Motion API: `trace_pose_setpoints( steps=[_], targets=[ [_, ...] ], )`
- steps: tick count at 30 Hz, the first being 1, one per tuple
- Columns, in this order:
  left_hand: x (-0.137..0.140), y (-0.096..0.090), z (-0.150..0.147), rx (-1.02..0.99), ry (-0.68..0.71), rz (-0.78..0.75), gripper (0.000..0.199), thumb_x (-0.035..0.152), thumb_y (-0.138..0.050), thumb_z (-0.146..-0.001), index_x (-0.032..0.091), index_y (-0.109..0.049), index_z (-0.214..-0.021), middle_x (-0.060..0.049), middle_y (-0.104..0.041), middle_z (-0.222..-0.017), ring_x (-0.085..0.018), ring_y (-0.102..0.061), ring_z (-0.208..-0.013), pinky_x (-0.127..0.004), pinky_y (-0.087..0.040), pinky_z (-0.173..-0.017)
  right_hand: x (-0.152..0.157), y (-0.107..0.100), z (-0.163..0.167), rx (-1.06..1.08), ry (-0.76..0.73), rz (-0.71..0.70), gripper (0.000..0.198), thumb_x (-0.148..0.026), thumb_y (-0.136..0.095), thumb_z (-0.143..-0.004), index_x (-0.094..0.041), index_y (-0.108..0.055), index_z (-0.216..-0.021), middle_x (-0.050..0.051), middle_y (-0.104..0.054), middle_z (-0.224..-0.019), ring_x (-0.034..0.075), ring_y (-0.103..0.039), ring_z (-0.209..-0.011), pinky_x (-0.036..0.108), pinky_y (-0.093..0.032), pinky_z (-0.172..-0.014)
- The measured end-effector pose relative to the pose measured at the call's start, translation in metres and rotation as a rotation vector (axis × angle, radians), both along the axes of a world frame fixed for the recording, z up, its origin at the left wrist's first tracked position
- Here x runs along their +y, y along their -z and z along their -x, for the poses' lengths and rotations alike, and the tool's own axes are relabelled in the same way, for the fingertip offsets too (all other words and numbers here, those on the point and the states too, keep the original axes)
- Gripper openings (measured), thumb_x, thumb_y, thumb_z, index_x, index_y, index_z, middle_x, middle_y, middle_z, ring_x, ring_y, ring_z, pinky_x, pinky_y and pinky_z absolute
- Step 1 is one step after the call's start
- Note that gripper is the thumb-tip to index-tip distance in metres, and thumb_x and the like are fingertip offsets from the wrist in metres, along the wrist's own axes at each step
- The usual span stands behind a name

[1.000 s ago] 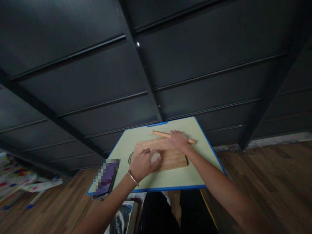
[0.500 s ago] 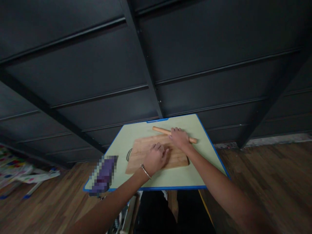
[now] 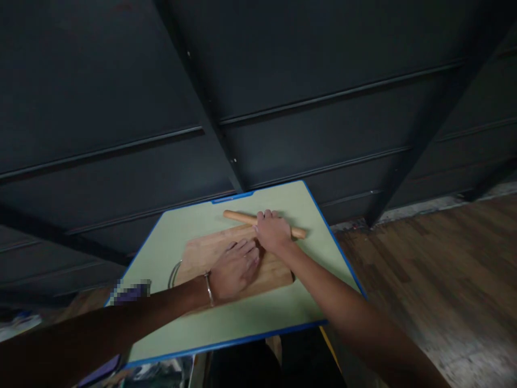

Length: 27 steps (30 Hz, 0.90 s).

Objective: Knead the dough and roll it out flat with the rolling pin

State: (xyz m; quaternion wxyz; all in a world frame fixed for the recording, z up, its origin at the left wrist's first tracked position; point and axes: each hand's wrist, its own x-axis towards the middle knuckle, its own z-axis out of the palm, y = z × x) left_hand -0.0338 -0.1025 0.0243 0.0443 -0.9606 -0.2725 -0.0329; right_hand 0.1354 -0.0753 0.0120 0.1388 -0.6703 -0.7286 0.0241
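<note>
Fingers of the right hand point(image 3: 273, 233) are wrapped round a tan, cylindrical wooden rolling pin point(image 3: 239, 216) by the far edge of the rectangular, light-wood cutting board point(image 3: 200, 257). Left hand point(image 3: 234, 271) is palm-down over that board, can't tell if it's gripping anything. Pale-green, blue-edged desk point(image 3: 172, 229) underneath.

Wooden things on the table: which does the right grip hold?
The slim, round rolling pin, with the right grip over it; the cutting board is broad and flat.
</note>
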Motion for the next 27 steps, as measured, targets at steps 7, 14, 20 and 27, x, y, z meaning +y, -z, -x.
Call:
trace_pose_setpoints(
  steps=[7, 14, 20, 27],
  targets=[
    [0.028, 0.022, 0.022, -0.191, 0.231, 0.290, 0.036, 0.029, -0.026, -0.108, 0.021, -0.061, -0.101, -0.007, -0.065, -0.100, -0.020, -0.057, -0.100, -0.041, -0.044, -0.103, 0.003, 0.002, 0.003, 0.024, 0.028, 0.003, 0.028, -0.034, -0.047, -0.103, -0.015, -0.056, -0.122, 0.017, -0.063, -0.120, 0.026, -0.060, -0.110, 0.037, -0.054, -0.084],
    [0.012, 0.006, 0.011, -0.292, 0.089, 0.228, 0.024, 0.034, -0.035, -0.103, 0.021, -0.053, -0.096, -0.009, -0.061, -0.099, -0.022, -0.054, -0.095, -0.040, -0.046, -0.093, 0.001, 0.001, 0.000, -0.027, 0.014, 0.036, 0.028, -0.033, -0.043, -0.105, -0.015, -0.056, -0.123, 0.018, -0.064, -0.122, 0.025, -0.061, -0.111, 0.033, -0.052, -0.084],
    [-0.033, 0.014, 0.008, -0.287, -0.408, 0.005, 0.032, 0.046, -0.057, -0.096, 0.018, -0.058, -0.112, -0.012, -0.064, -0.113, -0.029, -0.058, -0.106, -0.046, -0.047, -0.098, -0.002, -0.001, -0.003, -0.104, -0.005, 0.012, 0.035, -0.040, -0.042, -0.105, -0.015, -0.054, -0.127, 0.018, -0.064, -0.124, 0.026, -0.063, -0.110, 0.034, -0.052, -0.084],
    [-0.049, 0.037, -0.001, -0.452, -0.572, -0.024, 0.045, 0.049, -0.056, -0.098, 0.012, -0.055, -0.124, -0.018, -0.063, -0.123, -0.031, -0.057, -0.116, -0.048, -0.047, -0.103, -0.002, 0.001, -0.005, -0.122, -0.015, 0.009, 0.037, -0.039, -0.042, -0.105, -0.013, -0.054, -0.129, 0.019, -0.065, -0.125, 0.027, -0.063, -0.112, 0.037, -0.051, -0.086]
  ],
)
